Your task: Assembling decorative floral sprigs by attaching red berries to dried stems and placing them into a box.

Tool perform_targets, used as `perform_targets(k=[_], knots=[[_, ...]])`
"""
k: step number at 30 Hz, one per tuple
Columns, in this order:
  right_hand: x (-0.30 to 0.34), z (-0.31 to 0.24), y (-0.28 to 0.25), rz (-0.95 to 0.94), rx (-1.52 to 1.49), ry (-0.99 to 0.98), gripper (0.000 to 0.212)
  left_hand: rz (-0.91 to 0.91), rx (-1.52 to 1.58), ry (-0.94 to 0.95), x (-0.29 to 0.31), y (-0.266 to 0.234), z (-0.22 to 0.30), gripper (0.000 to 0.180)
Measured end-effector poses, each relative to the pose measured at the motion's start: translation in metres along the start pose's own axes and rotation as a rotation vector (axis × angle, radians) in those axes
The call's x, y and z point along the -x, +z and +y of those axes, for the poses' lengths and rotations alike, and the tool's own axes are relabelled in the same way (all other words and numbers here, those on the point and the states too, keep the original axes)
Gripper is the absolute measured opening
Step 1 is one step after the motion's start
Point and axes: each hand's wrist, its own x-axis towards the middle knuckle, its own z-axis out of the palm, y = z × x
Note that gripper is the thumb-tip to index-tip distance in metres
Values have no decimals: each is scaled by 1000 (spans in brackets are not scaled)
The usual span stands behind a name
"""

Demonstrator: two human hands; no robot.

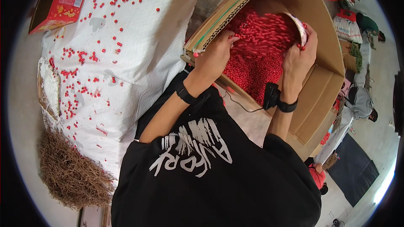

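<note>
Head view: right hand grips the pale bowl inside the cardboard box's right edge, mouth tipped left over red berries; left hand, farther from it, curls fingers by the left edge, hold unclear.

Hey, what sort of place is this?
Probably a workshop, perhaps for handicrafts: there's a cardboard box holding many red balls, a heap of brown twigs, and other people nearby.
</note>
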Motion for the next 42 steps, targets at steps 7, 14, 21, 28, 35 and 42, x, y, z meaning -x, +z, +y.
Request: perform_targets(k=[7,14,21,28,35,42], knots=[[-10,111,69,-270,-132,97,41,75,74,21,6,1,-1,11],[56,200,140,-650,-136,14,34,89,0,109,5,-3,0,14],[96,212,130,-1110,-494,328,41,24,157,13,3,2,4,17],[31,81,14,-572,-364,350,45,16,4,-8,4,0,-1,18],[16,-5,-13,-171,282,148,39,-18,-155,-64,4,4,-1,24],[13,132,54,-302,356,121,38,-44,-99,-129,0,-2,15,34]])
